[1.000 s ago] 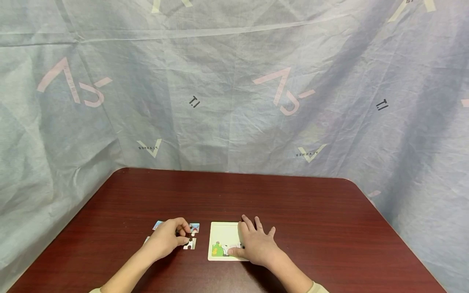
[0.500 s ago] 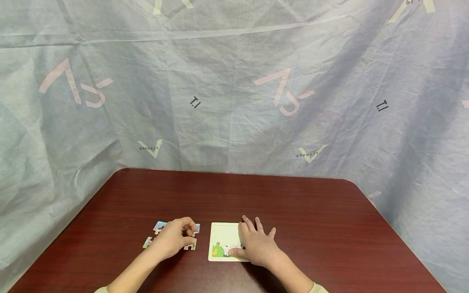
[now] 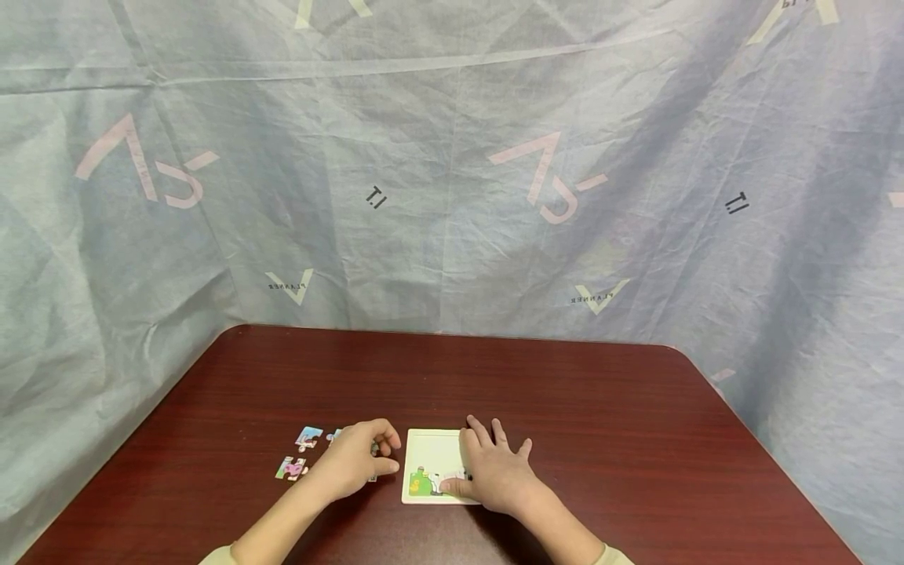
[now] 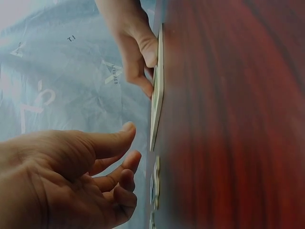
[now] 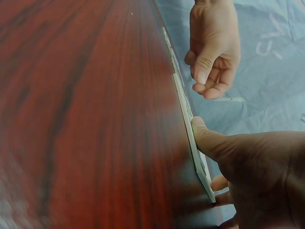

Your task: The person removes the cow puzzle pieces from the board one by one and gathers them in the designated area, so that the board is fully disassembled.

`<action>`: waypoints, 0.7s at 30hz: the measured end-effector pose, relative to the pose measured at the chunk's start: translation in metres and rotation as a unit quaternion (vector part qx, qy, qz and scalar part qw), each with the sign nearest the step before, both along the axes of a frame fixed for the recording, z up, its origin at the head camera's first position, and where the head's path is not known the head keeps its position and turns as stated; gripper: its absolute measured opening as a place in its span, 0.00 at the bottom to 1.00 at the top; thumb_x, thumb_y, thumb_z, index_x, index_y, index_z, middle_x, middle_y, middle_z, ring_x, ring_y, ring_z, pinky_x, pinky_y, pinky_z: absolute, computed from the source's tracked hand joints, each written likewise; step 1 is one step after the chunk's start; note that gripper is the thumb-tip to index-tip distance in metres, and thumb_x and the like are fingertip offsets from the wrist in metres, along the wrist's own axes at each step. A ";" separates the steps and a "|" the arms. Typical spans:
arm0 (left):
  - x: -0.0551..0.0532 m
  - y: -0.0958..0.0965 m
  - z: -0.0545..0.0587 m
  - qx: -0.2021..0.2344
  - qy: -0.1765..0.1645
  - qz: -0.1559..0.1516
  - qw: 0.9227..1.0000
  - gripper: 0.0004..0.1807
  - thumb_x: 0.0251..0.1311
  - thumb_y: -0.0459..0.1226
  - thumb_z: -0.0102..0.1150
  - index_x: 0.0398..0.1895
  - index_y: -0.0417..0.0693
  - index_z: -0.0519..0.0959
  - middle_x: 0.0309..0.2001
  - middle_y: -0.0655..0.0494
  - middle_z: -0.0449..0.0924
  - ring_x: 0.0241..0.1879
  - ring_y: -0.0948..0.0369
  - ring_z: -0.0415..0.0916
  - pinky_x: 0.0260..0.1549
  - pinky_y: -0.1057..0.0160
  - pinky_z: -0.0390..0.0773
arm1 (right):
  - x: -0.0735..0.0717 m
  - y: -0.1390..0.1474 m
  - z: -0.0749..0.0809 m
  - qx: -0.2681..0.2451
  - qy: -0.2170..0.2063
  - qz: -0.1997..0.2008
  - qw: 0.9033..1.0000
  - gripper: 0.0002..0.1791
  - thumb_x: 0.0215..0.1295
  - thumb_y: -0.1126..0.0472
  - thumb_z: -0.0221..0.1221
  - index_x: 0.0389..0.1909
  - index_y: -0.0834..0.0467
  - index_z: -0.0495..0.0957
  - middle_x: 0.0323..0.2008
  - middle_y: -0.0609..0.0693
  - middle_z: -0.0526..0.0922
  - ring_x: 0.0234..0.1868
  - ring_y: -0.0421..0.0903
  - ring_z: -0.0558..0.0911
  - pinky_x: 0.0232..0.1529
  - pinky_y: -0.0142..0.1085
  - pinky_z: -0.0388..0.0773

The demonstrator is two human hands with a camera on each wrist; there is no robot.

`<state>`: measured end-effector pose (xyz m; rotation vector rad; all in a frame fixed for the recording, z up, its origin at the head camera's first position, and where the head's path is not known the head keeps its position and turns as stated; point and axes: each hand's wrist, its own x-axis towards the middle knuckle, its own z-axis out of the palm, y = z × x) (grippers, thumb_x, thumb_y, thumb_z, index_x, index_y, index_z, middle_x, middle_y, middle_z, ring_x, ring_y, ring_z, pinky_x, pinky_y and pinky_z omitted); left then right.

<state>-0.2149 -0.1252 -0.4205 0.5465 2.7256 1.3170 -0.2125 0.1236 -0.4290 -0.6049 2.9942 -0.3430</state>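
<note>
My left hand (image 3: pixel 355 461) hovers over the table, just left of a square puzzle board (image 3: pixel 432 446). Thumb and fingers are loosely bent and apart, and the left wrist view shows nothing held between them. My right hand (image 3: pixel 497 471) rests on the right part of this board, fingers spread and thumb lying on the picture along its lower edge. Jigsaw pieces lie left of the board: one with blue sky (image 3: pixel 308 438), another with pink and green (image 3: pixel 289 468). Others are partly hidden beneath my left hand. Side on, a flat piece (image 4: pixel 156 183) shows near the board.
The dark red wooden table (image 3: pixel 565 392) extends behind and to the right of the board. A grey printed cloth (image 3: pixel 438 196) hangs behind the table and at its sides.
My left hand has shifted right, from above the pieces toward the board, uncovering pieces at the left. My right hand stays on the board, which has not moved.
</note>
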 end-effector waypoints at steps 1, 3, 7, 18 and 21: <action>0.000 0.002 0.000 -0.002 0.002 -0.004 1.000 0.11 0.56 0.28 0.72 0.37 0.45 0.78 0.31 0.57 0.74 0.22 0.63 0.66 0.21 0.66 0.68 | 0.000 0.000 0.000 -0.001 0.001 0.000 1.000 0.47 0.58 0.31 0.64 0.68 0.60 0.66 0.75 0.60 0.60 0.72 0.73 0.59 0.51 0.83 0.52; 0.001 0.006 0.001 -0.003 0.004 -0.010 1.000 0.11 0.55 0.28 0.72 0.36 0.45 0.78 0.31 0.57 0.73 0.24 0.62 0.67 0.23 0.66 0.69 | 0.000 0.000 0.001 -0.002 0.000 0.000 1.000 0.47 0.58 0.31 0.64 0.68 0.60 0.66 0.75 0.60 0.60 0.72 0.73 0.59 0.51 0.83 0.52; 0.002 0.013 0.002 -0.016 0.017 -0.023 0.999 0.12 0.54 0.29 0.74 0.36 0.45 0.78 0.30 0.57 0.74 0.28 0.61 0.68 0.29 0.64 0.69 | 0.000 0.000 0.001 0.000 -0.002 0.000 1.000 0.48 0.59 0.31 0.64 0.68 0.61 0.65 0.75 0.60 0.59 0.72 0.73 0.58 0.51 0.83 0.52; 0.000 0.033 0.002 -0.044 0.005 -0.061 0.997 0.14 0.49 0.29 0.77 0.35 0.44 0.80 0.30 0.55 0.74 0.30 0.61 0.68 0.30 0.62 0.70 | 0.000 0.000 0.001 0.007 0.002 -0.001 1.000 0.47 0.59 0.31 0.63 0.68 0.60 0.66 0.75 0.60 0.60 0.71 0.73 0.59 0.51 0.83 0.54; 0.001 0.036 0.003 -0.066 0.001 -0.059 0.996 0.14 0.48 0.31 0.78 0.35 0.45 0.81 0.32 0.56 0.73 0.33 0.59 0.68 0.33 0.60 0.71 | -0.001 0.000 0.000 0.008 -0.001 0.000 1.000 0.47 0.59 0.31 0.63 0.68 0.60 0.66 0.75 0.60 0.59 0.72 0.73 0.59 0.51 0.83 0.54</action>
